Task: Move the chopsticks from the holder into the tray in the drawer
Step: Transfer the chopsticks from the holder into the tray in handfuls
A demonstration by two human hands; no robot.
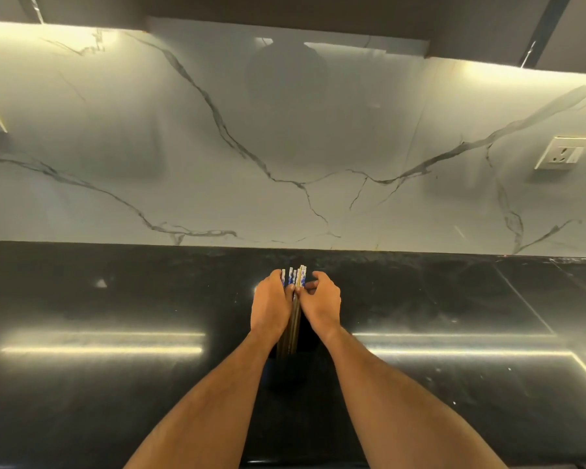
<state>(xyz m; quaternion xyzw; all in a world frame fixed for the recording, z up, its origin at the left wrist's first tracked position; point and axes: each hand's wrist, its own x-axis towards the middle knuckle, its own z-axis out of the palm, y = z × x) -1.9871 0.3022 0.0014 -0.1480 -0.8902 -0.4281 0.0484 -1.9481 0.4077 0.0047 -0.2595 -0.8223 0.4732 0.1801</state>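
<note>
Both hands are closing on the chopsticks [294,282]: left hand [271,308] and right hand [322,304] gripping the bundle from either side, likely gathering it for one lift. Lower ends sitting in the dark holder [286,363] on the black counter [115,299].

Dim wide-angle view; under-cabinet strips glare off countertop [115,384].

Glossy black countertop [115,384], dark holder [286,374] standing on it, near its front
</note>
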